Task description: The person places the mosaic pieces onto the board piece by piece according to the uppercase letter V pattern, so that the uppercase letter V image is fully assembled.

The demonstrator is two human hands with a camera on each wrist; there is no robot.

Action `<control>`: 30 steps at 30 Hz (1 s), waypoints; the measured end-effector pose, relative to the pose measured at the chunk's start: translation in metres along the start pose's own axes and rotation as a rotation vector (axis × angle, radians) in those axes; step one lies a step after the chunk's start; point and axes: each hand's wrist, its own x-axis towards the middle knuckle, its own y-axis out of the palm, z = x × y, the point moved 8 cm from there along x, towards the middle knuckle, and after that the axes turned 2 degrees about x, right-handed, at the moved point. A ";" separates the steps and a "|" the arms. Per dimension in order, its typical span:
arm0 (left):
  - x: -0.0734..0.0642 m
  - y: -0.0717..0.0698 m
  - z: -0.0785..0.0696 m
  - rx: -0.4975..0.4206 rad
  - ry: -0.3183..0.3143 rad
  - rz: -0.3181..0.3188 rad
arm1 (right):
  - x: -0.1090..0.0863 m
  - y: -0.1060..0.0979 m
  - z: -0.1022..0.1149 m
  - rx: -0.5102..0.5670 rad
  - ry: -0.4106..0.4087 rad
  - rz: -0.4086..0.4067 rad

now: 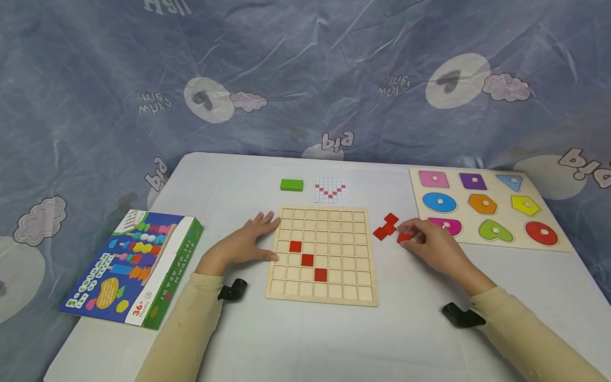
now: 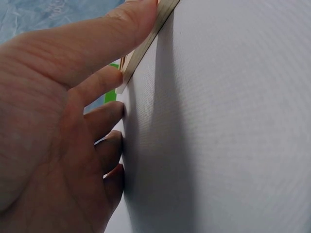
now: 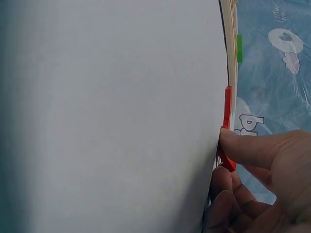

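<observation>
A wooden grid board (image 1: 335, 261) lies flat on the table. Three red square tiles (image 1: 307, 260) sit in its cells, running diagonally down to the right. At the board's left edge rests my left hand (image 1: 243, 244), fingers spread. In the left wrist view the thumb and index tip touch the board's wooden edge (image 2: 146, 47). To the right of the board, my right hand (image 1: 435, 245) pinches a red square tile (image 3: 226, 158) between thumb and fingers, low at the tabletop. Several loose red tiles (image 1: 389, 228) lie between that hand and the board.
Behind the board are a green block (image 1: 291, 185) and a small card (image 1: 330, 197) with a red V pattern on a grid. A shape puzzle board (image 1: 519, 227) with knobbed pieces lies at the right. On the left is a boxed bead set (image 1: 129, 265). Patterned cloth hangs behind the table.
</observation>
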 end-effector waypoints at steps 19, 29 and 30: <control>-0.001 0.000 0.001 -0.003 -0.005 0.000 | 0.000 0.004 0.005 0.004 -0.009 0.027; -0.001 0.000 0.001 0.000 -0.007 -0.001 | -0.001 0.003 0.011 0.028 -0.049 0.003; -0.001 0.000 0.001 -0.001 -0.006 -0.001 | -0.001 0.003 0.011 0.028 -0.049 0.001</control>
